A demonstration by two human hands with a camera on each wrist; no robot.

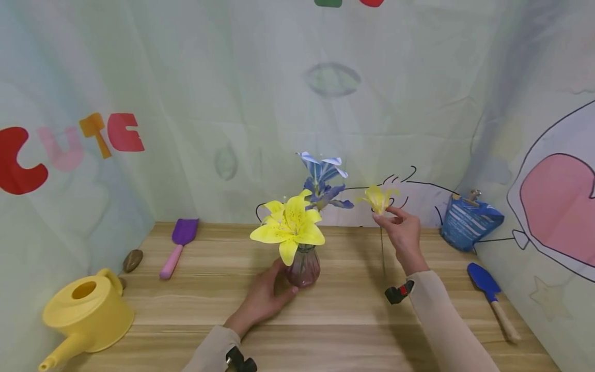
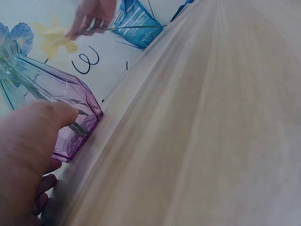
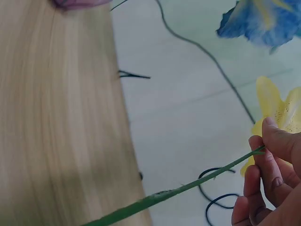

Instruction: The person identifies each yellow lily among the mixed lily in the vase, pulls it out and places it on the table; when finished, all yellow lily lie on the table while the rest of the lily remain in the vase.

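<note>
A ribbed glass vase (image 1: 304,269), purple toward its base, stands on the wooden table, holding a large yellow lily (image 1: 292,223) and blue flowers (image 1: 321,181). My left hand (image 1: 262,302) grips the vase low down; the left wrist view shows the thumb across the glass (image 2: 77,92) and the other fingers mostly hidden behind it. Right of the vase, my right hand (image 1: 403,235) holds up a second yellow lily (image 1: 377,199). Thumb and fingers pinch its green stem (image 3: 188,186) just under the bloom, and the stem's long end hangs down in the head view.
At the left are a yellow watering can (image 1: 90,315), a brown stone (image 1: 132,260) and a purple toy shovel (image 1: 178,248) with a pink handle. A blue bag (image 1: 469,222) with a clip and a blue trowel (image 1: 492,299) lie right. Printed cloth (image 1: 195,103) walls the table in.
</note>
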